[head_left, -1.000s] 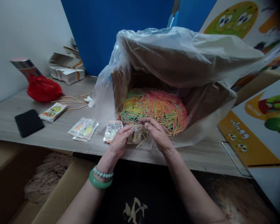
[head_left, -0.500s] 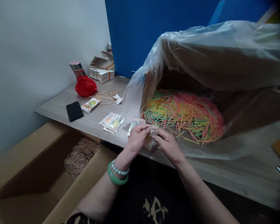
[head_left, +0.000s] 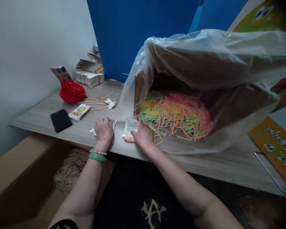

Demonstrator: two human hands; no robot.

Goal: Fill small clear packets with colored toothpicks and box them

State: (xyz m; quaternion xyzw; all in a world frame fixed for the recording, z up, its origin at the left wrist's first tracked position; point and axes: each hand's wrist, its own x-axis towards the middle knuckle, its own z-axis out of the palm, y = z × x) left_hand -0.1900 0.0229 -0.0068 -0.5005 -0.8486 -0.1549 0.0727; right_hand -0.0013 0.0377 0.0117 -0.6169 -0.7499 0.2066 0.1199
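My left hand [head_left: 104, 128] is closed over several small flat packets near the table's front edge, hiding most of them. A pale packet corner [head_left: 93, 131] shows beside its fingers. My right hand [head_left: 144, 136] grips a small printed packet [head_left: 130, 126] at its right side, thumb on top and fingers behind. An orange-striped edge shows under that packet. Just beyond my right hand, a heap of thin coloured sticks [head_left: 176, 109] in pink, yellow and green spills from a plastic-lined box [head_left: 143, 86] lying on its side.
On the left of the table [head_left: 33, 114] lie a black phone [head_left: 61, 120], a card pack [head_left: 79, 112], a red bag [head_left: 72, 91], rubber bands and crumpled tissue [head_left: 110, 103]. Folded cartons [head_left: 89, 76] stand behind. Below left, an open cardboard box [head_left: 16, 162] holds bundled pieces [head_left: 68, 171].
My hands were together on a small see-through bag; that bag is no longer visible in them. They have parted, left hand onto the packets, right hand onto the printed packet. The view has shifted right.
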